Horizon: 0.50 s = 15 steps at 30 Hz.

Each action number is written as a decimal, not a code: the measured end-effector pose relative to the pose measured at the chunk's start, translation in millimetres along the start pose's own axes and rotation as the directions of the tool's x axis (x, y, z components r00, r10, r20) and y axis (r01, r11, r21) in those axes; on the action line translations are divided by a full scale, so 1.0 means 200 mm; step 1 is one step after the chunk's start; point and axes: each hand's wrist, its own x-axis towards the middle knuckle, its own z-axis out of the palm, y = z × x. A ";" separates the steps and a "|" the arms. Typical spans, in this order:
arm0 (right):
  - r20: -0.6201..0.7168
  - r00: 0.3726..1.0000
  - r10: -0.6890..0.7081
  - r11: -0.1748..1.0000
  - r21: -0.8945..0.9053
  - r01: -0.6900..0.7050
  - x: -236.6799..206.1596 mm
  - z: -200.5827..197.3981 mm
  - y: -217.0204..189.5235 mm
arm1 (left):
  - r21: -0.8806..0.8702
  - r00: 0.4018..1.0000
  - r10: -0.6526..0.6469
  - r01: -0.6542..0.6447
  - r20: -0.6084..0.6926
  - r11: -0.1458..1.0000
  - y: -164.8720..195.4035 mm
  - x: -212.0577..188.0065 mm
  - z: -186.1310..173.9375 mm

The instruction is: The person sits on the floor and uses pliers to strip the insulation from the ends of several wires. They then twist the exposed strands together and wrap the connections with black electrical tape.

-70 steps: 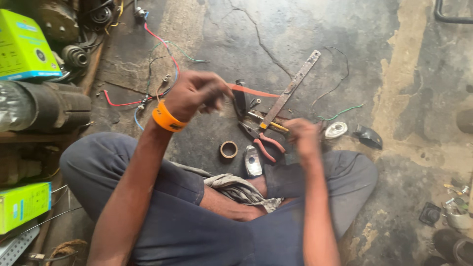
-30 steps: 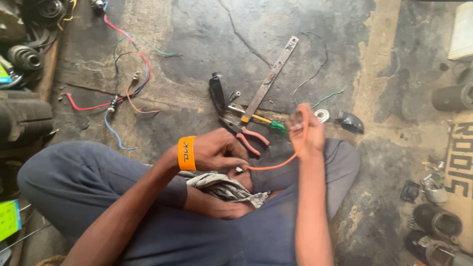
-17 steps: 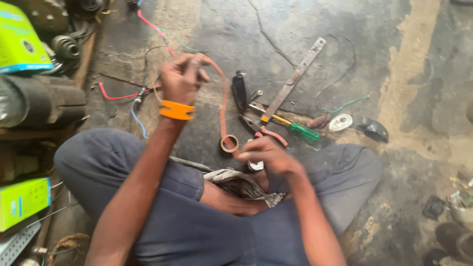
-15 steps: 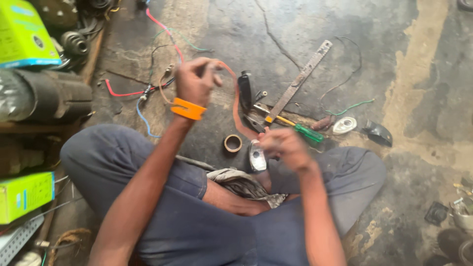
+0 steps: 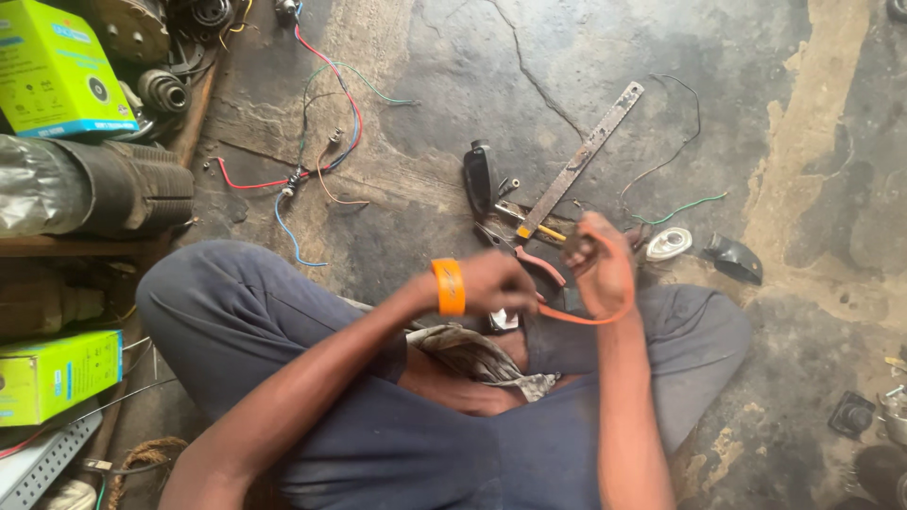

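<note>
While the person sits cross-legged on the cracked concrete floor [image 5: 586, 57], both hands meet low over the lap, and everything else lies around their fingers. Well out beyond the left fingers, at the far side of the floor, a ribbed dark cylinder [image 5: 94, 194] lies beside a green box [image 5: 57, 66], with a second green box [image 5: 57, 378] nearer the knee. Ahead of both hands a long rusty metal strip [image 5: 581, 159] slants away, its near end just past the right fingertips. A bundle of red, blue and green wires [image 5: 316, 142] trails off ahead of the left fingers, well apart from them. A crumpled rag [image 5: 477, 354] lies in the lap just beneath the left hand.

The left hand [image 5: 496, 283], an orange wristband [image 5: 449, 286] at its wrist, is curled shut, fingers pinching one end of an orange cable [image 5: 586, 319]. That cable loops from the left fingers under and round the right hand [image 5: 600, 269], whose fingers are closed on its upper run. Red-handled pliers [image 5: 529, 260] lie on the floor between the two sets of fingers, just ahead of them. A black handle-like tool [image 5: 479, 175] lies past the pliers. A small silver oval cap [image 5: 669, 244] and a black part [image 5: 732, 257] sit just outside the right fingers.
</note>
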 end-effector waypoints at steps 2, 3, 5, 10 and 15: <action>0.056 0.997 -0.050 0.869 -0.489 0.071 0.02 -0.03 0.10 | -0.019 0.990 0.114 -0.113 0.079 0.993 0.03 -0.02 0.07; 0.172 0.982 -0.074 0.593 -0.785 0.182 0.02 -0.03 0.15 | -0.032 0.978 0.174 -0.171 0.118 0.985 0.04 -0.02 0.08; 0.399 0.909 -0.122 0.338 -0.844 0.416 0.01 -0.02 0.22 | -0.232 0.994 0.092 -0.077 0.055 0.970 0.05 -0.02 0.06; 0.220 0.954 0.204 0.725 -0.689 0.004 -0.02 0.16 0.33 | -0.080 0.877 -0.077 0.044 -0.474 0.996 -0.04 0.01 -0.14; 0.101 0.988 0.119 0.770 -0.638 -0.028 -0.07 0.30 0.19 | 0.247 0.801 -0.168 0.366 -0.574 0.897 -0.13 0.00 -0.17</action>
